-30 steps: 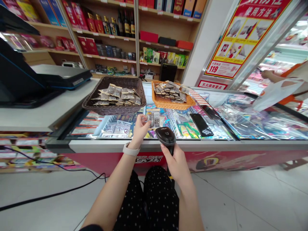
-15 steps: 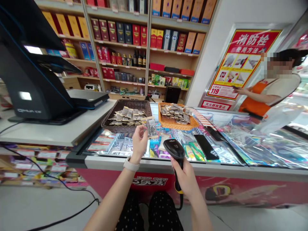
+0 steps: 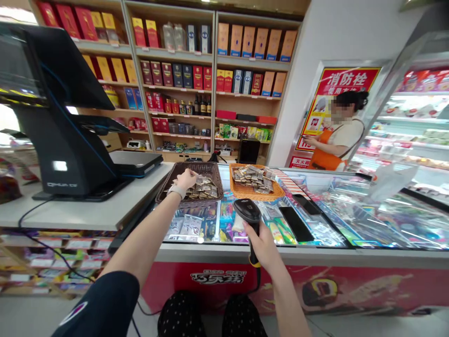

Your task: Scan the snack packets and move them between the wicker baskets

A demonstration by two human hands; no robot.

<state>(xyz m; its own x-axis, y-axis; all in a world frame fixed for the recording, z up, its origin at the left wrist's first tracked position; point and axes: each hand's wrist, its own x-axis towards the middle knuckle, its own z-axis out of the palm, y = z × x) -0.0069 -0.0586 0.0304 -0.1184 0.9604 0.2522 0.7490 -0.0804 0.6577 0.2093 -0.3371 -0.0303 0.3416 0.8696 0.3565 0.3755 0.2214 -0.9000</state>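
Note:
My right hand point(image 3: 261, 241) is wrapped round the handle of a black barcode scanner point(image 3: 247, 210), its head tilted up over the front of the glass-topped freezer point(image 3: 224, 251). My left hand point(image 3: 186, 178), with a pale watch band at the wrist, reaches into a dark brown woven basket point(image 3: 219, 180). Its fingers are bent together above a pile of small clear packets point(image 3: 205, 188); whatever they hold is hidden. To the right sits an orange woven basket point(image 3: 277, 191) with similar packets point(image 3: 253, 177).
Two dark phones point(image 3: 296, 223) lie on the glass at right. A black register point(image 3: 80, 140) and a scale point(image 3: 138, 161) occupy the left counter point(image 3: 87, 210). Shelves of boxes line the back wall. A person in an orange apron point(image 3: 326, 152) stands beyond the freezer.
My left hand has moved left, from beside a packet near the gap between the baskets into the dark basket. That packet no longer shows there. The view has tilted up; the scanner stays in my right hand.

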